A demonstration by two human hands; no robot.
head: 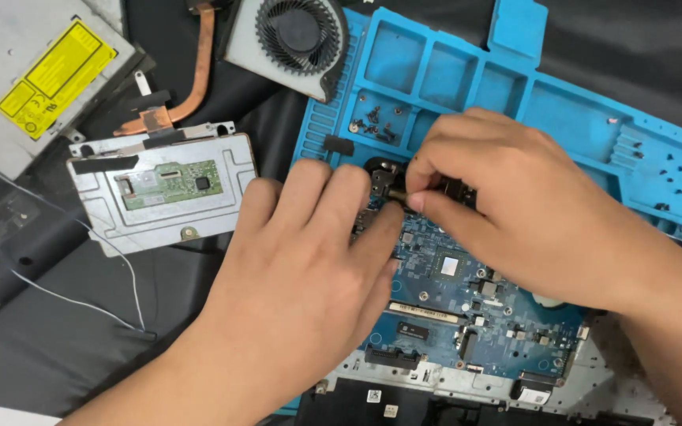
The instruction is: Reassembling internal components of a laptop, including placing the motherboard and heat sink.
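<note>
A blue laptop motherboard (467,304) lies on a blue repair mat (562,110). My left hand (301,276) rests flat on the board's left side, its fingers pressing near the top edge. My right hand (515,205) is curled over the board's upper edge, thumb and fingers pinched on a small dark part (392,189) that looks like a connector or a tool tip. Which of the two it is stays hidden under the fingers.
A silver touchpad assembly (163,189) with a green circuit strip lies to the left. Behind it are a copper heat pipe (191,83), a cooling fan (297,35) and an optical drive (37,75) with a yellow label. Several loose screws (372,122) sit in the mat's compartments.
</note>
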